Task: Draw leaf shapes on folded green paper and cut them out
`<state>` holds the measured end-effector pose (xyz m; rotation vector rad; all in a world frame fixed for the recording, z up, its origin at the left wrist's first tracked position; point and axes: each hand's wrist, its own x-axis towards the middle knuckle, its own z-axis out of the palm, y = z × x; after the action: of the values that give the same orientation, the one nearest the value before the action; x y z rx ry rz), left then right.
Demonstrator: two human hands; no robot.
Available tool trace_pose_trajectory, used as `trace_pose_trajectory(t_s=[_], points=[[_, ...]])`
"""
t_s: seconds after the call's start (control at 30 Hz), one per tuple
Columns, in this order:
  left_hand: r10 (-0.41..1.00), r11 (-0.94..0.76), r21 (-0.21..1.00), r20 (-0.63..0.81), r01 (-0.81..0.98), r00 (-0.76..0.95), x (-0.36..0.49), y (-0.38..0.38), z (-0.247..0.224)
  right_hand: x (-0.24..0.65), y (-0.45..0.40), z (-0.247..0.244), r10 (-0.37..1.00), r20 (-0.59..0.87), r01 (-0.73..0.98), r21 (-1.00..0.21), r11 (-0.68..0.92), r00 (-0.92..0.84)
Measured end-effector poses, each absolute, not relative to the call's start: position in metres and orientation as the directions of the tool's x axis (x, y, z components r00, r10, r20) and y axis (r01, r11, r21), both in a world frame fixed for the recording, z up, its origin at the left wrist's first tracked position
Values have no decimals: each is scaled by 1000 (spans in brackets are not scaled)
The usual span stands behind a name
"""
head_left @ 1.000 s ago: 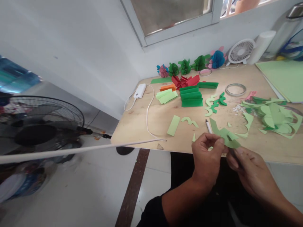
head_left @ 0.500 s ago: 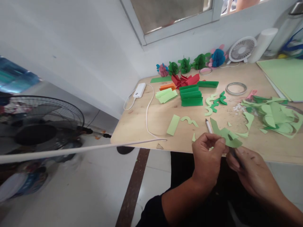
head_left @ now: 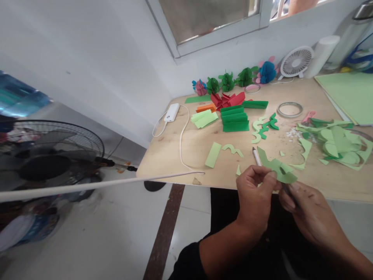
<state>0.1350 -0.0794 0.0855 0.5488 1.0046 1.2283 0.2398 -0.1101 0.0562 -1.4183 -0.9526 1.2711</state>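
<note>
Table (head_left: 171,159) beneath everything, its near edge just beyond the wrists; large light green sheets (head_left: 349,97) lie well beyond the right fingers, farther right. A heap of light green paper scraps (head_left: 338,144) sits beyond those fingers too, nearer them. The left hand (head_left: 253,198) has thumb and forefinger together, clamped on the near edge of a cut light green paper piece (head_left: 287,177). The right hand (head_left: 314,214) has its fingers closed round a dark-handled tool (head_left: 292,196), tip hidden at the paper's underside. The paper's long axis slants from beyond the left fingertips down toward the right thumb; the left fingers grip it, while whether the right ones touch its lower right end, I cannot tell. A white pen (head_left: 256,156) lies just beyond the left fingers, beside the paper's far end.
</note>
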Motion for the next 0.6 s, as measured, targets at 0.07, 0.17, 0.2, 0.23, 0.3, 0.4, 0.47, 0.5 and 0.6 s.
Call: trace_pose_trajectory(t_s=[0.07,0.17,0.2,0.23,0.3,0.4,0.47,0.5,0.6], points=[[942,290,805,-335,-518,8,135,-79,86,241,-110,55,962,-226,-51,-974,-221,153],[942,294,803,-335,-518,15,135,-79,87,242,-111,52,960,-228,-52,-974,-223,161],[942,295,802,-334,-520,19,135,-79,87,242,-111,50,960,-229,-55,-973,-222,164],[942,296,799,-334,-524,22,134,-79,87,242,-112,49,959,-230,-62,-973,-223,166],[942,298,795,-336,-529,26,134,-79,86,242,-112,49,958,-234,-78,-971,-224,167],[939,302,791,-342,-531,25,135,-79,85,240,-111,51,959,-236,-81,-971,-226,155],[939,298,788,-342,-539,19,135,-79,84,239,-110,52,961,-233,-67,-972,-225,152],[939,297,786,-342,-542,18,135,-79,84,239,-110,52,961,-231,-57,-973,-225,152],[937,302,782,-348,-545,19,134,-79,85,239,-110,52,962,-227,-43,-974,-223,151]])
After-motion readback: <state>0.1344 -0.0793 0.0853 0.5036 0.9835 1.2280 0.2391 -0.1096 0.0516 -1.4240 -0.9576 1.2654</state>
